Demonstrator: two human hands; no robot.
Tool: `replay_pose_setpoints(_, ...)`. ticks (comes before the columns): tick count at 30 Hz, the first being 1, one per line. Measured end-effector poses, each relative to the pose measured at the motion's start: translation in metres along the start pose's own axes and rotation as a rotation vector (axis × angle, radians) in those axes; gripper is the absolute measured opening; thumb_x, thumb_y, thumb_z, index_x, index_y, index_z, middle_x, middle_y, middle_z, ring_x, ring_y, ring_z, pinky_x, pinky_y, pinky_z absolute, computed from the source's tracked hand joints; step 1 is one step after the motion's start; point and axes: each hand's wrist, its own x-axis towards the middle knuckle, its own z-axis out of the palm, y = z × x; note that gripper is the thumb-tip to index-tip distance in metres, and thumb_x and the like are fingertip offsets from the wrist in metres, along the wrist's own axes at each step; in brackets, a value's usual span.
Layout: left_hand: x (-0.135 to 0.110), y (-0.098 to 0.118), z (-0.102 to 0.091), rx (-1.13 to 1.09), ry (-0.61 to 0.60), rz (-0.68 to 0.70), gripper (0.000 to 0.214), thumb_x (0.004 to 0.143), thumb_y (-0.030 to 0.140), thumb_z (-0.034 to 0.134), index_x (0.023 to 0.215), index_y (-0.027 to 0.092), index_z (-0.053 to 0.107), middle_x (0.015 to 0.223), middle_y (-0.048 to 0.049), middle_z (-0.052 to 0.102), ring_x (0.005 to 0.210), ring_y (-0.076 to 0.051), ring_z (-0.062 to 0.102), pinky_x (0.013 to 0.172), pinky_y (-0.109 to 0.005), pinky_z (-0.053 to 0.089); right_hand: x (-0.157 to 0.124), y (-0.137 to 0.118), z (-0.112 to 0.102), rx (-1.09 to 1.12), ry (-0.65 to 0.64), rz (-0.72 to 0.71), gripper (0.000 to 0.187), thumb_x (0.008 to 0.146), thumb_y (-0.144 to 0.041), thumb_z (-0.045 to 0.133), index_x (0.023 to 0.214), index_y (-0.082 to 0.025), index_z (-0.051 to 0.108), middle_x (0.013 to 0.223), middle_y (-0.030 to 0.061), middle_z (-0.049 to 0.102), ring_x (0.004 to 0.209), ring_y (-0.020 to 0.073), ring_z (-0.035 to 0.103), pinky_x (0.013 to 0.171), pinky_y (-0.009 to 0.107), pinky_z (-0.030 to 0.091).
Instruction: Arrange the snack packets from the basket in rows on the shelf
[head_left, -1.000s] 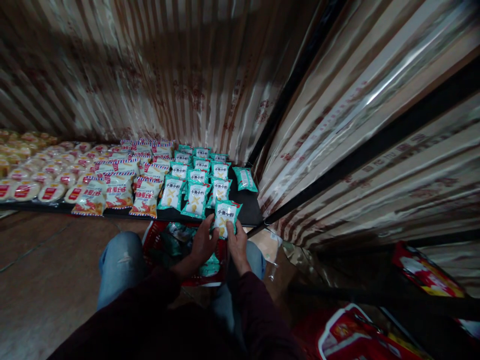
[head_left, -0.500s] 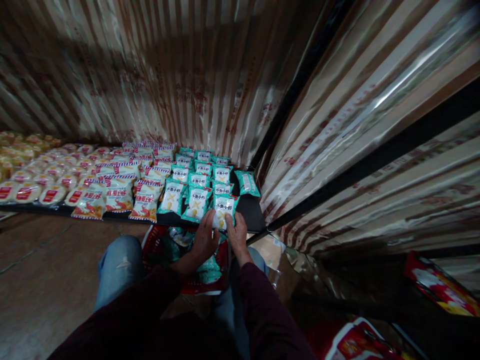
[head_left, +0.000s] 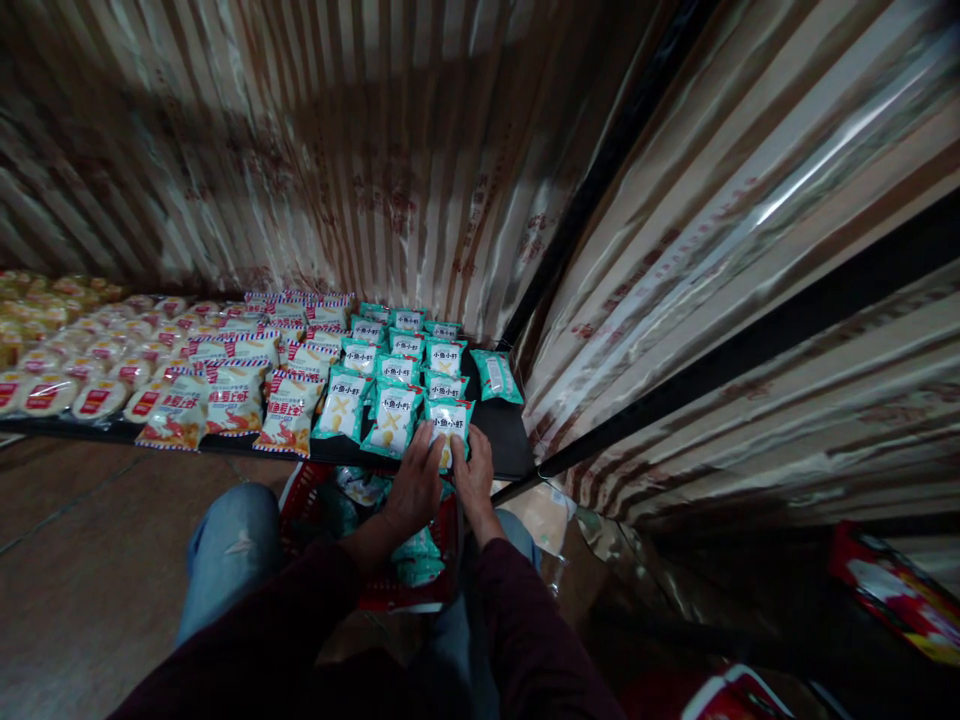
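Note:
My left hand [head_left: 415, 485] and my right hand [head_left: 474, 476] both grip the lower edge of a teal snack packet [head_left: 448, 424]. The packet lies at the front of the right-hand row of teal packets [head_left: 390, 375] on a low black shelf [head_left: 504, 432]. My fingers are curled round the packet's bottom corners. Both arms wear dark red sleeves. A red basket [head_left: 417, 560] holding more teal packets sits between my knees, just below the shelf's front edge.
Left of the teal rows lie rows of red-and-white striped snack bags [head_left: 232, 392] and round pale packets [head_left: 82, 350]. One teal packet [head_left: 496, 374] lies apart at the right. Striped foil sheeting [head_left: 712, 250] walls the back and right. Red bags [head_left: 892, 590] sit at lower right.
Both hands carried the teal packet up and forward from in front of the shelf edge and set it down at the front of the right-hand teal row.

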Motion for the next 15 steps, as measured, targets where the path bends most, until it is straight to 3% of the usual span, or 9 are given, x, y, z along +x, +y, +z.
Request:
replay_pose_setpoints(5, 0.007, -0.003, 0.005, 0.014, -0.024, 0.078, 0.062, 0.083, 0.0, 0.032, 0.142, 0.009, 0.016, 0.153, -0.0221, 0.004, 0.142, -0.033, 0.0, 0.106, -0.059, 0.032, 0.0, -0.001, 0.001, 0.001, 0.011, 0.033, 0.046, 0.09, -0.051, 0.038, 0.113, -0.016, 0.056, 0.112, 0.0134, 0.06, 0.108, 0.0243, 0.053, 0.095, 0.044, 0.041)
replay_pose_setpoints(15, 0.008, -0.005, 0.019, -0.012, 0.036, 0.055, 0.06, 0.085, 0.002, 0.032, 0.142, 0.007, 0.014, 0.153, -0.0242, 0.002, 0.141, -0.034, 0.0, 0.107, -0.059, 0.03, 0.01, -0.004, -0.003, 0.035, -0.066, 0.091, 0.055, 0.088, -0.053, 0.039, 0.125, -0.015, 0.048, 0.125, 0.0155, 0.054, 0.118, 0.0253, 0.048, 0.101, 0.045, 0.037)
